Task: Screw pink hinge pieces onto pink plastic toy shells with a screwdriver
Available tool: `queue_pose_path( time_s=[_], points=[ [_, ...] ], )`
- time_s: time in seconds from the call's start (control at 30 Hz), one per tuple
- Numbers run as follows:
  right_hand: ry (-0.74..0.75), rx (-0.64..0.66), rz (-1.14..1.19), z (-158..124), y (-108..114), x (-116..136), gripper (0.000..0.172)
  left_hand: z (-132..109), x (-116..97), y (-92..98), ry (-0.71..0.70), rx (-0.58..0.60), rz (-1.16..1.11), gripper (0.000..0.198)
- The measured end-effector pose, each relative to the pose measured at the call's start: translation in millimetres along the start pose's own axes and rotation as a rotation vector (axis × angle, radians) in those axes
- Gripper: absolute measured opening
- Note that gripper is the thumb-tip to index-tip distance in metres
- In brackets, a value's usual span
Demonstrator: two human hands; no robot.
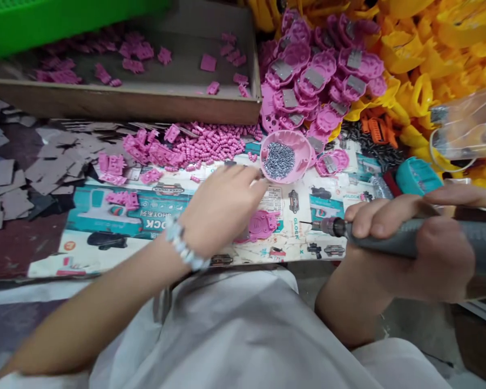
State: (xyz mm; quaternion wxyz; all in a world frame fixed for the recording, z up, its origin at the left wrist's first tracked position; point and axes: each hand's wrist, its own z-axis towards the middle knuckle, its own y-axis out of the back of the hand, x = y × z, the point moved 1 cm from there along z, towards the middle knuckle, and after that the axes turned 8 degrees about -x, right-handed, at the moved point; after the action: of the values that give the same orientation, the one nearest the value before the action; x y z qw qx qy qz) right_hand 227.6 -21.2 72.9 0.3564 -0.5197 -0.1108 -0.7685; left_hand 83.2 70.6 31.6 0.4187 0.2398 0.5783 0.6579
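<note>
My left hand, with a beaded bracelet at the wrist, is at the near left edge of a pink bowl of small metal screws. Its fingertips are bent toward the bowl, and what they hold, if anything, is too small to make out. Partly under this hand, a pink plastic part lies on the printed cardboard. My right hand is wrapped round a grey electric screwdriver, whose thin bit points left, above the cardboard.
A shallow box with pink pieces stands at the back left, beneath a green tray. Small pink cylinders and grey plates lie before it. Pink shells, yellow parts and a teal cup are to the right.
</note>
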Motion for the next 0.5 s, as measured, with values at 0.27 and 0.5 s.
queue_pose_path(
  time_s=[0.27, 0.5],
  points=[
    [0.046, 0.110, 0.054, -8.6, 20.5, -4.1, 0.016, 105.3, 14.6, -29.2, -0.135, 0.155, 0.093, 0.019],
    [-0.033, 0.062, -0.015, -6.1, 13.2, 13.1, 0.011, 72.1, 14.6, -9.2, -0.090, -0.030, -0.129, 0.016]
  ],
)
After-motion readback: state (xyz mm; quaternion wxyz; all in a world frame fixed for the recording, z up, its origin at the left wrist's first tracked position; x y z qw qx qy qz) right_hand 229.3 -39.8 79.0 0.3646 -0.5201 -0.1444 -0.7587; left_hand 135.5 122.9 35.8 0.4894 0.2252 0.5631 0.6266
